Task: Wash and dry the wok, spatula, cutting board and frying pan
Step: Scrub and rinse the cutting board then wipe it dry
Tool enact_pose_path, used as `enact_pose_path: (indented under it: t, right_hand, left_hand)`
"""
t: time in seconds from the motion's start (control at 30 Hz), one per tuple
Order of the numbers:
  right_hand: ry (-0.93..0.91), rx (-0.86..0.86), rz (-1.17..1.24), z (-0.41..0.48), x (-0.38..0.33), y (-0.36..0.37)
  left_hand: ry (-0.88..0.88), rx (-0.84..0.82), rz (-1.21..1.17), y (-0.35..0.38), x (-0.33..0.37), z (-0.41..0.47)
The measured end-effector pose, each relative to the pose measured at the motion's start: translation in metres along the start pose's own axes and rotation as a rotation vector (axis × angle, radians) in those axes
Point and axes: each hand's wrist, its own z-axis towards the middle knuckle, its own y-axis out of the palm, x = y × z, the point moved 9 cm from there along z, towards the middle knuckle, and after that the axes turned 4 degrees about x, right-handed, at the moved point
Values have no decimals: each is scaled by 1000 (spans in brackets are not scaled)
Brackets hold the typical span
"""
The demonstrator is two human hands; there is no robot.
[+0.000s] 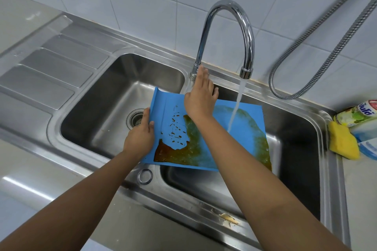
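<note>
Stainless steel of the sink point(173, 208) rim lies nearest, and both forearms cross it so the work stays over the basins, where runoff can drain. The left hand point(139, 136) grips the left edge of the blue cutting board point(163, 106), thumb on the face. It holds the board tipped above the divider, probably so the brown sauce stain point(169, 153) slides towards the near edge. On the board's right half, over the right basin, the water stream point(237, 100) lands and has already thinned the stain to a greenish film. Beyond it, the right hand point(201, 96) reaches out flat, fingers straight and together, towards the base of the faucet point(228, 8). Whether it touches the tap or the board's far edge I cannot tell. A yellow sponge point(342, 142) and a detergent bottle point(355, 113) wait on the right counter, within reach for scrubbing.
</note>
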Motion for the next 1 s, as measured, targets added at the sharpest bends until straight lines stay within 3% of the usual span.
enact_pose_path:
  t: [1.0]
  right_hand:
    - [32,-4,-108,34,2,-2]
  left_hand:
    - [22,0,51,-1,-1,4]
